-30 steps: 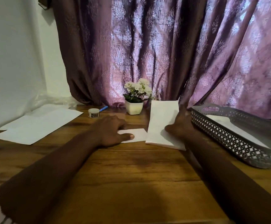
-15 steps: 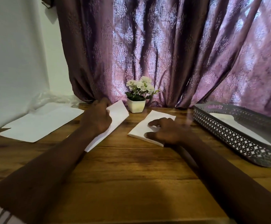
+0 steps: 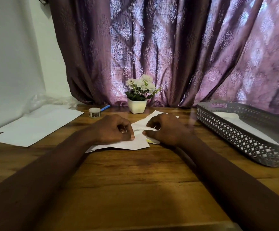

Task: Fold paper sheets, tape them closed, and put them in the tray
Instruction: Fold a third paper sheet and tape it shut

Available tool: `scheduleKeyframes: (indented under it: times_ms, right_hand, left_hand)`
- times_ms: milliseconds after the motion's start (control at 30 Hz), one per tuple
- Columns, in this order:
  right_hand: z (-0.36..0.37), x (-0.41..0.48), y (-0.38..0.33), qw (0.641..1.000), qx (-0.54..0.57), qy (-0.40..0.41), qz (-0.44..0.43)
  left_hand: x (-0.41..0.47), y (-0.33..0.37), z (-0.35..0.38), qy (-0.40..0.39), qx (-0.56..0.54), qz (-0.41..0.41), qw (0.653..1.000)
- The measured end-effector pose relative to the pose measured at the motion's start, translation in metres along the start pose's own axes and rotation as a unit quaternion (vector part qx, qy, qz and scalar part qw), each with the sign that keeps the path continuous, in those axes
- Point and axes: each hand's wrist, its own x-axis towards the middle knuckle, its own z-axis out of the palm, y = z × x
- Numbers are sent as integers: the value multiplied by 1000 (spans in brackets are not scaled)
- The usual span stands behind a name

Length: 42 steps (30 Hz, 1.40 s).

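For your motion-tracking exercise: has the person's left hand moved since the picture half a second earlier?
Yes. The left hand has moved rightward and nearer the person, from left of the flower pot to the paper in front of it.

No text, number or brand can be read anywhere. The tape roll (image 3: 94, 112) on the surface (image 3: 135, 180) carries a dark printed mark on its side, too small and blurred to make out. The paper (image 3: 128, 142) under the hands shows a faint grey smudge and a yellow patch, neither legible. The sheets (image 3: 35, 125) at left look blank.
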Motion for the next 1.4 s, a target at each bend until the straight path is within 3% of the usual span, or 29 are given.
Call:
scheduleKeyframes:
  times_ms: [167,333,533,833,1033,1267,1333,1400]
  right_hand:
    - [-4,-3,-2,998,-64,3,-25]
    - [-10,-8,-3,998,-1,-65,18]
    - [-23,-13,-3,997,2,-79,5]
    - [-6,-9,-24,998,-16,-56,-30]
    - [-1,-5,-10,994,109,7,27]
    - [5,-8,-19,990,139,20,-2]
    - [6,-7,-23,991,135,22,-12]
    - [6,-7,-24,991,128,34,-11]
  left_hand:
    - [2,-4,5,28,-7,-34,999]
    - [4,-3,4,68,-7,-75,995]
    - [4,-2,5,118,-6,-132,984]
    - [4,0,9,135,-11,-125,983]
    - [2,5,7,101,-35,-125,986]
    - [6,7,10,219,-92,-172,956]
    - [6,6,9,192,-153,-156,957]
    - [7,5,4,157,-141,-118,970]
